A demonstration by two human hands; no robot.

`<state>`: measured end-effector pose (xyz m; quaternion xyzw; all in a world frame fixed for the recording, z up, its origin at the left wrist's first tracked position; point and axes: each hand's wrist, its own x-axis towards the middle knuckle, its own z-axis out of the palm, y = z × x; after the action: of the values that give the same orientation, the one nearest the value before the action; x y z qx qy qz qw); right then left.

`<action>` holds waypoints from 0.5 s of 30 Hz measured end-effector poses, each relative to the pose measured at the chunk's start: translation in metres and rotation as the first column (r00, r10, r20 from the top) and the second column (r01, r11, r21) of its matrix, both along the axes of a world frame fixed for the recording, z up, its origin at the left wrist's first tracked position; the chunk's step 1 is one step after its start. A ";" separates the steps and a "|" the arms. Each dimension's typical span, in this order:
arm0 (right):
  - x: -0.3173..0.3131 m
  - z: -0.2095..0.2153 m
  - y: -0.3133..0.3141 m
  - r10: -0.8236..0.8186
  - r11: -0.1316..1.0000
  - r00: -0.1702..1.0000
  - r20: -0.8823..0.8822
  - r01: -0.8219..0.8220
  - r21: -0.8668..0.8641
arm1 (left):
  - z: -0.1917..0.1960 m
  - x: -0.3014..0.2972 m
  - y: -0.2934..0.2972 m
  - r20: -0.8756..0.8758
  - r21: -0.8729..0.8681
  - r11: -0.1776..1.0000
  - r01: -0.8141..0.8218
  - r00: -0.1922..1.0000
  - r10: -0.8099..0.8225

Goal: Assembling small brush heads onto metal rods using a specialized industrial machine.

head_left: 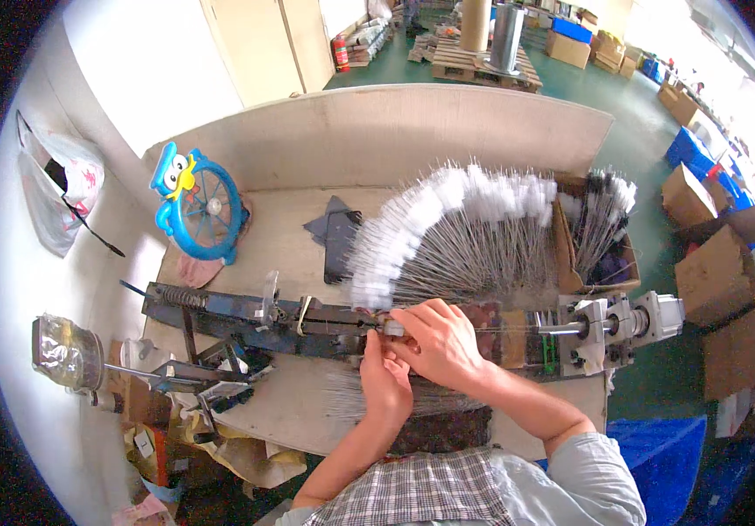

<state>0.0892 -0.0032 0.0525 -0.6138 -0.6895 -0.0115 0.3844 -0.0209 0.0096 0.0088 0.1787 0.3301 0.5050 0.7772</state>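
My right hand [439, 340] reaches across the middle of a long dark bench machine [334, 321]. Its fingers are closed around a small white piece [391, 328], which looks like bristles. Just below and to the left, my left hand [384, 383] is closed in a pinch against the same spot; what its fingertips hold is hidden. A thin wire [491, 330] runs from beside my right hand toward the metal shaft [562, 329] at the machine's right end. Behind my hands lies a fanned pile of wire-stemmed brushes [474, 197] with white bristle heads.
A cardboard box [570, 254] of dark and white brushes stands right of the pile. More wires lie under my forearms. A blue toy-shaped fan [211, 210] and a dark flat object [340, 250] sit further back. A motor [661, 316] sticks out at the right, another wrapped one [69, 352] at the left.
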 end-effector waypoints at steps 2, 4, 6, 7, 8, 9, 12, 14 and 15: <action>0.003 0.001 -0.003 -0.020 1.000 0.999 0.027 0.020 0.025 | 0.005 -0.001 -0.002 0.098 -0.040 0.999 0.001 0.995 0.003; 0.010 -0.001 -0.006 -0.040 0.998 0.999 0.036 0.039 0.051 | 0.011 0.004 -0.005 0.066 -0.023 1.000 -0.007 0.998 0.008; 0.016 0.000 -0.007 0.008 0.996 0.998 0.065 -0.014 0.092 | 0.011 0.007 -0.006 0.029 -0.010 1.000 -0.001 1.000 0.002; 0.017 0.000 -0.008 0.038 0.991 0.995 0.095 -0.050 0.128 | 0.009 0.008 -0.006 0.008 -0.005 1.000 -0.011 1.000 0.011; 0.016 0.000 -0.008 0.040 0.990 0.995 0.092 -0.051 0.128 | 0.008 0.008 -0.006 -0.014 0.000 1.000 -0.019 1.000 0.019; 0.016 0.000 -0.007 0.048 0.992 0.994 0.098 -0.059 0.115 | 0.007 0.009 -0.005 -0.016 0.000 1.000 -0.020 1.000 0.020; 0.021 -0.001 -0.011 0.063 0.993 0.994 0.092 -0.072 0.090 | 0.009 0.010 -0.005 -0.061 0.000 0.998 -0.066 0.996 0.066; 0.028 -0.001 -0.012 0.078 0.993 0.993 0.085 -0.085 0.080 | 0.013 0.011 -0.006 -0.044 -0.018 0.999 -0.049 0.998 0.049; 0.031 -0.001 -0.014 0.082 0.994 0.994 0.071 -0.087 0.068 | 0.012 0.011 -0.007 -0.042 -0.019 0.998 -0.056 0.998 0.055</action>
<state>0.1201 -0.0173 0.0513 -0.5694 -0.7265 -0.0405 0.3825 -0.0094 0.0029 0.0207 0.1720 0.3559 0.5191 0.7578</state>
